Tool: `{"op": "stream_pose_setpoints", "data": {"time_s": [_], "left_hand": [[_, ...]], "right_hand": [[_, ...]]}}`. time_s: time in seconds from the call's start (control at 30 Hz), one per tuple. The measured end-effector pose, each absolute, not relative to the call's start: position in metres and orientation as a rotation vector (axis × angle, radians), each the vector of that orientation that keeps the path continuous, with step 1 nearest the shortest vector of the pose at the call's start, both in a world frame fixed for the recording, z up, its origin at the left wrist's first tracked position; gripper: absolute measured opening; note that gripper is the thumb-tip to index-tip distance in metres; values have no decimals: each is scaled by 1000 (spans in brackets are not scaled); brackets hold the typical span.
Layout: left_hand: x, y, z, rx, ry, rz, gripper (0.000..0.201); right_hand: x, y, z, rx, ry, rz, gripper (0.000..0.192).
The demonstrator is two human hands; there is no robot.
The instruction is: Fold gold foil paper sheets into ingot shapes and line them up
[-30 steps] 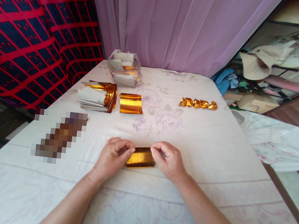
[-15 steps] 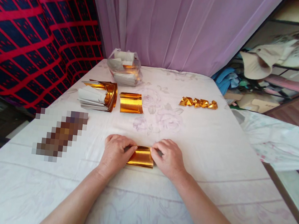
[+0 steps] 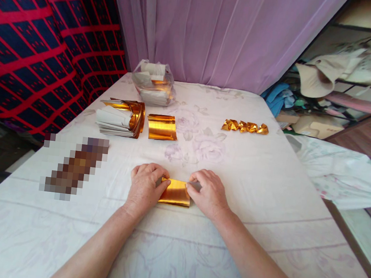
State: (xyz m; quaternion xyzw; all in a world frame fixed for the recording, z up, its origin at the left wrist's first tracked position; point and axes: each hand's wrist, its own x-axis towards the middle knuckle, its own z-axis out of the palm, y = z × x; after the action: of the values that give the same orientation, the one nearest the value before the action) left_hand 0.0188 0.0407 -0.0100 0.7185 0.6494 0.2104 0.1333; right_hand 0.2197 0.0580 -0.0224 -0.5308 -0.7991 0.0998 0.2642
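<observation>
A sheet of gold foil paper (image 3: 175, 193) lies on the table in front of me, its shiny face up. At its left end my left hand (image 3: 147, 184) pinches the far edge between thumb and fingers. My right hand (image 3: 209, 192) grips the opposite end in the same way. Grey backing shows by the fingertips of both hands, where the far edge curls up. Beyond the hands lies another gold foil sheet (image 3: 162, 127), slightly curved. Left of it is a stack of gold foil papers (image 3: 117, 121) with pale backs, bent over. Several folded gold foil pieces (image 3: 245, 127) sit in a row at the right.
A clear plastic bag (image 3: 153, 84) with more foil papers stands at the table's far end. A blurred-out item (image 3: 75, 169) lies at the left. The table has a flowered cloth (image 3: 245, 262). Shelves with a hat (image 3: 316, 76) and clothes stand on the right, a purple curtain (image 3: 218, 31) behind.
Both hands keep hold of the foil sheet and have barely moved. The far edge is lifted a little more, with more grey backing in view. The view has shifted slightly.
</observation>
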Motion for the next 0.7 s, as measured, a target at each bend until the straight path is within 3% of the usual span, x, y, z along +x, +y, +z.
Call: {"op": "stream_pose_setpoints", "data": {"time_s": [0.33, 0.7], "left_hand": [[9, 41, -2, 2151, 1727, 547, 11], [10, 38, -1, 2189, 1722, 503, 18]], "right_hand": [[222, 62, -16, -1207, -2425, 408, 26], [206, 53, 4, -1408, -2463, 344, 10]]}}
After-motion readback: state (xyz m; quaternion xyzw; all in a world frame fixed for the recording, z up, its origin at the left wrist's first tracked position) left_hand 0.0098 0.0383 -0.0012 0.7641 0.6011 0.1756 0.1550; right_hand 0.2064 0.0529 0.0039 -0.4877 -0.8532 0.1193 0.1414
